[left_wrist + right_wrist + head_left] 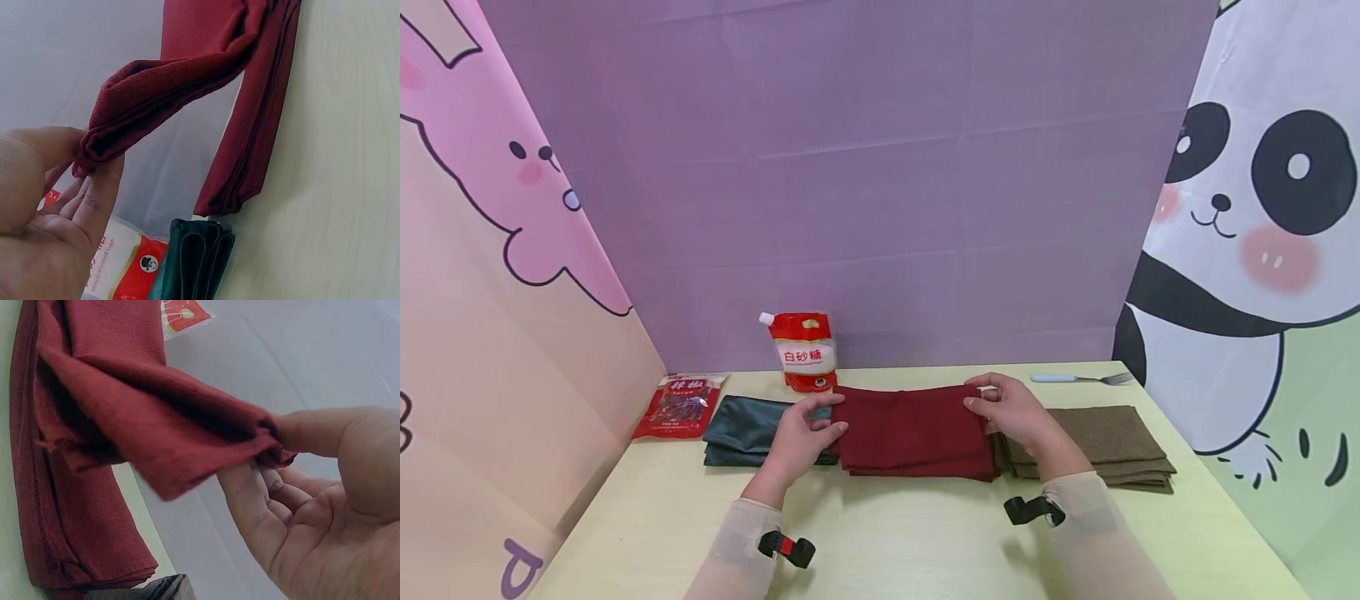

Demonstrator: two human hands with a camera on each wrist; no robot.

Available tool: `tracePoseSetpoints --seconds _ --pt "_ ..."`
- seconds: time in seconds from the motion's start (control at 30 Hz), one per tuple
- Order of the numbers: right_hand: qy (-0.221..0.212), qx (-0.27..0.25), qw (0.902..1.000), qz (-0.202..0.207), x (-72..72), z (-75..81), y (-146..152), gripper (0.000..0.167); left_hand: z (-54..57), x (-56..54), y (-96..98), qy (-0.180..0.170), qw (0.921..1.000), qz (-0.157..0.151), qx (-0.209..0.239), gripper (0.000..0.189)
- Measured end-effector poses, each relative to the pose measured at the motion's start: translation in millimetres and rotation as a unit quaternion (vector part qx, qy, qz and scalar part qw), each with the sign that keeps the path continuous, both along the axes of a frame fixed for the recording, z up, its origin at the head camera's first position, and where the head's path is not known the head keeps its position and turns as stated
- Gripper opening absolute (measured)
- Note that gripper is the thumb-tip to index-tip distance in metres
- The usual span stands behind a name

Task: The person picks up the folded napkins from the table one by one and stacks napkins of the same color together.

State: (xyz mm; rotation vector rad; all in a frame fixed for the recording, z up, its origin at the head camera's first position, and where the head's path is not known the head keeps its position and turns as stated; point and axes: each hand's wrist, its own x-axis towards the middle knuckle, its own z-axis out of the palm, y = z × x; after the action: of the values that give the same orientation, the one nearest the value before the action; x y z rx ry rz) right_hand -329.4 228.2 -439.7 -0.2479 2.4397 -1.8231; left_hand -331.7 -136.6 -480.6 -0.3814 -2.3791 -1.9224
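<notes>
Dark red folded cloth [910,429] is at the middle of the table, between my two hands. My left hand [802,437] pinches its upper left corner between thumb and fingers. At the upper right corner my right hand [1015,417] pinches it the same way. Both wrist views show the pinched red cloth [144,100] raised at its far edge, above more folded red cloth [106,531] lying on the table. A dark green folded cloth [741,429] lies left of the red one. To the right is a brown folded cloth [1105,442], partly behind my right wrist.
A red and white sugar pouch [805,354] stands behind the cloths. A red food packet [681,408] lies at the table's left edge. At the back right is a fork [1082,379] with a pale handle. A purple backdrop [887,183] rises behind the table [895,542].
</notes>
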Motion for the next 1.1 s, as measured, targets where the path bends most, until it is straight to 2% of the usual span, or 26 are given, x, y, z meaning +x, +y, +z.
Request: tracePoseSetpoints --seconds 0.13,0.43,0.6,0.87,1.1 --pt "0.004 -0.007 1.0000 -0.005 -2.2 -1.6 3.7 0.041 -1.0 -0.6 0.4 0.002 0.9999 0.011 -0.007 0.043" --pt "0.013 -0.034 0.9993 -0.009 -6.4 -6.7 11.0 0.040 -5.5 -1.6 3.5 0.011 0.9996 0.026 -0.001 0.037" --pt "0.019 -0.054 0.9982 -0.020 -7.6 -8.2 10.9 0.040 -9.3 -1.9 6.3 0.002 1.0000 0.009 -0.004 0.046" --pt "0.024 -0.035 0.9985 -0.035 -8.4 -10.5 14.5 0.040 -10.0 0.5 11.1 -0.015 0.9989 0.004 -0.045 0.062" --pt "0.011 -0.047 0.9982 -0.035 -11.0 -15.3 15.8 0.039 -18.0 -2.0 15.1 -0.036 0.9982 -0.032 -0.035 0.076"
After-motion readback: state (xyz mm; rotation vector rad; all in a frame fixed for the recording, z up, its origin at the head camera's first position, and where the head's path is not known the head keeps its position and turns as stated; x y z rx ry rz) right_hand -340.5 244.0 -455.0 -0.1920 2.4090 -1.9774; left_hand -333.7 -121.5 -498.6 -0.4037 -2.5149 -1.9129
